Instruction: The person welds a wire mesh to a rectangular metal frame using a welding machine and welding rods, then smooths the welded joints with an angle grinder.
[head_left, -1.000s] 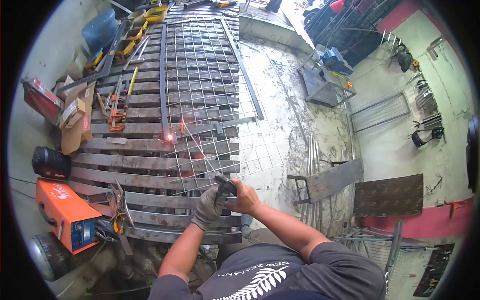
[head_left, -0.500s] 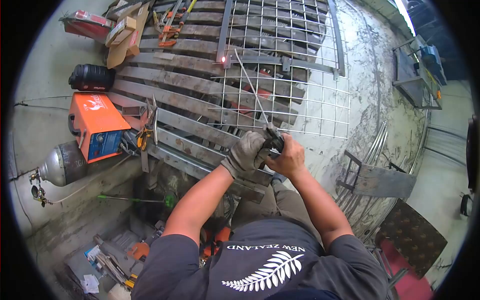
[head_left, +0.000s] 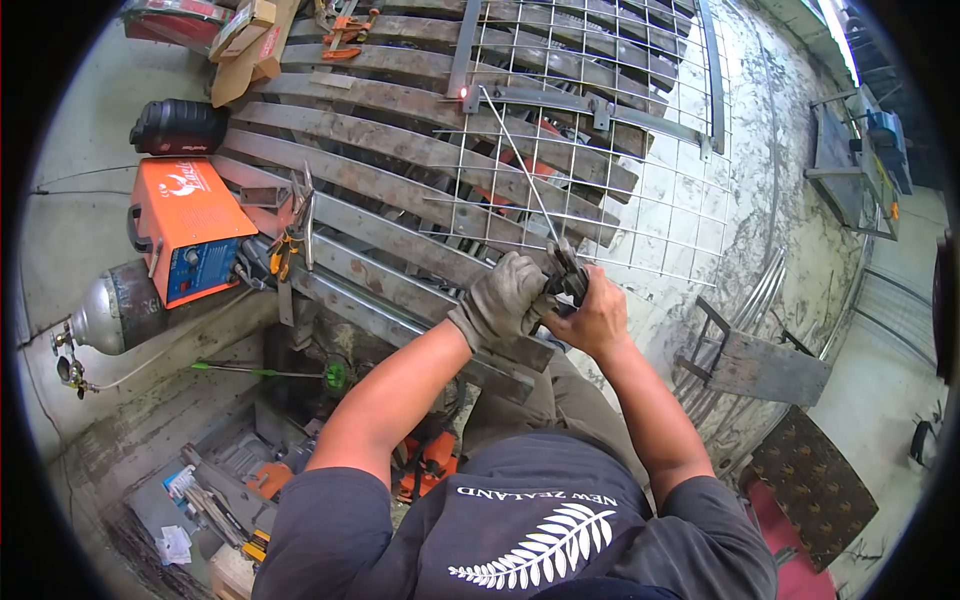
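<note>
My left hand (head_left: 503, 302), in a grey work glove, is closed against the black electrode holder (head_left: 566, 276). My bare right hand (head_left: 600, 315) wraps round the holder from the other side. A long thin welding rod (head_left: 522, 165) extends from the holder, away from me and to the left. Its far end is near a small glowing red spot on the flat steel frame (head_left: 530, 97), at the frame's left corner. Wire mesh (head_left: 660, 215) lies with the frame across a row of metal slats (head_left: 330, 150). Part of the holder is hidden by my fingers.
An orange welding machine (head_left: 185, 215) stands left, beside a gas cylinder (head_left: 115, 300) and a black canister (head_left: 180, 127). Pliers (head_left: 290, 245) are at the slats' near left end. Orange clamps (head_left: 345, 45) lie at the back. Metal tubes (head_left: 760, 300) rest on the right.
The view has shifted, so the bench and mesh appear further right and higher. The rod's end is slightly closer to the glowing spot, which looks smaller. Both hands keep hold of the electrode holder.
</note>
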